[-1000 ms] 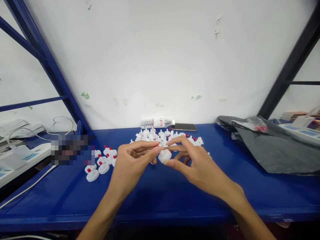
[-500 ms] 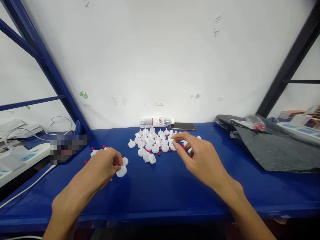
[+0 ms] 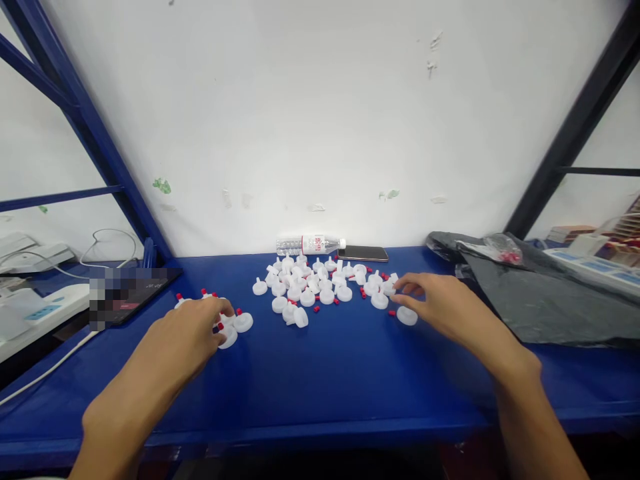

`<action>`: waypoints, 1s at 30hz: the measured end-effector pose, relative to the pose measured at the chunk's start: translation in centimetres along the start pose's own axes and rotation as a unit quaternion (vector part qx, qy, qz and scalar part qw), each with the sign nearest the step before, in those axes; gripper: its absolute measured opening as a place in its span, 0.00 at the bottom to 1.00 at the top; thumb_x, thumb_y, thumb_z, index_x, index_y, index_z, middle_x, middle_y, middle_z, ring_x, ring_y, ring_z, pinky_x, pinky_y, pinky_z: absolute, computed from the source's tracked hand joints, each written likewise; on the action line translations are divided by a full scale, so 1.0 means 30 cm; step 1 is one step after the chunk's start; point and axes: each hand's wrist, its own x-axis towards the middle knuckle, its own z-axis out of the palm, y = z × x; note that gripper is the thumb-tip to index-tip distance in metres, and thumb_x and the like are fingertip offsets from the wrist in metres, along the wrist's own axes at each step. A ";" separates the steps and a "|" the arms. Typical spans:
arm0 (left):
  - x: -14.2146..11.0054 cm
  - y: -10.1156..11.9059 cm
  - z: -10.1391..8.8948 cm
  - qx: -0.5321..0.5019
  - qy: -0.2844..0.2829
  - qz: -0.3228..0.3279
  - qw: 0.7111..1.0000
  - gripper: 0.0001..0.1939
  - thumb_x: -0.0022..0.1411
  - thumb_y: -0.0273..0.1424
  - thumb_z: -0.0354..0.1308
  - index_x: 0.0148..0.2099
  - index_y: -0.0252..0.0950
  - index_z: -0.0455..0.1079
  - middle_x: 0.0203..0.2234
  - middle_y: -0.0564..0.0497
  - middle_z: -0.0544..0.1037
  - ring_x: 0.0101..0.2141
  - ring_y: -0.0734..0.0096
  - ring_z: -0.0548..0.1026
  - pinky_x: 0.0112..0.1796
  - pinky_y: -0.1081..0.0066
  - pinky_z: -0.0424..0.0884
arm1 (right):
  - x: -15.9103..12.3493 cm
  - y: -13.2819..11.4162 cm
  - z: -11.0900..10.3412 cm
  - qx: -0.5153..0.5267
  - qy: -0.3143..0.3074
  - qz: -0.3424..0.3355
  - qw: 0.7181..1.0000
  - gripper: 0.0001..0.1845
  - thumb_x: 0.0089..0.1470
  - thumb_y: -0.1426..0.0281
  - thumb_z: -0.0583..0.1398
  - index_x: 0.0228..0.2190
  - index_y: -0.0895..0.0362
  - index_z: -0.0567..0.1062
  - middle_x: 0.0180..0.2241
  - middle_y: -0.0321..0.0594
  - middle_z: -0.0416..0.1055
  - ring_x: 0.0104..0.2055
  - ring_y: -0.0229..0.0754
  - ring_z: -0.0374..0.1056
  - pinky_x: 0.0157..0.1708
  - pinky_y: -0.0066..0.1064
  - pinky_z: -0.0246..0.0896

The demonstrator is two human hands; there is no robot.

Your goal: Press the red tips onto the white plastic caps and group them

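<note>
White round plastic nozzle caps with narrow spouts lie heaped mid-table, small red tip caps scattered among them. On the left, a smaller group of nozzle caps wears red tips, such as one nozzle cap standing upright. My left hand is over this group, thumb and fingers apart beside a red-tipped nozzle cap resting on the table; part of the group is hidden under the hand. My right hand is at the heap's right edge, fingers and thumb apart, fingertips close to a white nozzle cap.
A clear plastic bottle lies against the wall, a phone beside it. A dark grey plastic bag covers the table's right side. Left are a dark tablet-like device, a white power strip and cables.
My right hand has moved right, from above the heap to its right edge, uncovering nozzle caps and red tips. My left hand has shifted slightly left, its fingers now apart around the red-tipped nozzle cap.
</note>
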 end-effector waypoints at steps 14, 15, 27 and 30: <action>0.000 0.397 0.128 0.000 0.035 0.151 0.988 0.13 0.69 0.28 0.53 0.53 0.38 0.73 0.49 0.43 0.71 0.37 0.61 0.77 0.27 0.69 0.69 | -0.022 0.055 0.005 0.016 -0.123 0.006 0.992 0.08 0.52 0.63 0.64 0.35 0.49 0.82 0.34 0.38 0.79 0.34 0.46 0.74 0.33 0.32 0.61; -0.001 0.395 0.136 0.013 0.038 0.151 0.988 0.13 0.69 0.27 0.53 0.53 0.37 0.73 0.49 0.42 0.70 0.38 0.60 0.77 0.26 0.69 0.69 | -0.025 0.048 0.000 0.031 -0.121 -0.015 0.992 0.09 0.52 0.64 0.63 0.36 0.49 0.81 0.35 0.38 0.79 0.35 0.46 0.74 0.34 0.33 0.62; 0.027 0.388 0.131 0.038 0.151 0.221 0.963 0.16 0.70 0.31 0.51 0.53 0.33 0.75 0.52 0.35 0.69 0.51 0.47 0.69 0.43 0.56 0.76 | -0.052 -0.082 -0.004 0.170 -0.160 -0.153 0.960 0.17 0.56 0.66 0.63 0.49 0.46 0.73 0.42 0.35 0.77 0.42 0.43 0.73 0.42 0.32 0.65; 0.038 0.381 0.154 0.049 0.166 0.253 0.952 0.17 0.71 0.31 0.50 0.52 0.29 0.77 0.55 0.32 0.69 0.55 0.43 0.66 0.54 0.47 0.68 | -0.053 -0.075 -0.002 0.162 -0.166 -0.150 0.961 0.17 0.57 0.65 0.63 0.49 0.46 0.73 0.42 0.35 0.77 0.43 0.44 0.72 0.42 0.32 0.65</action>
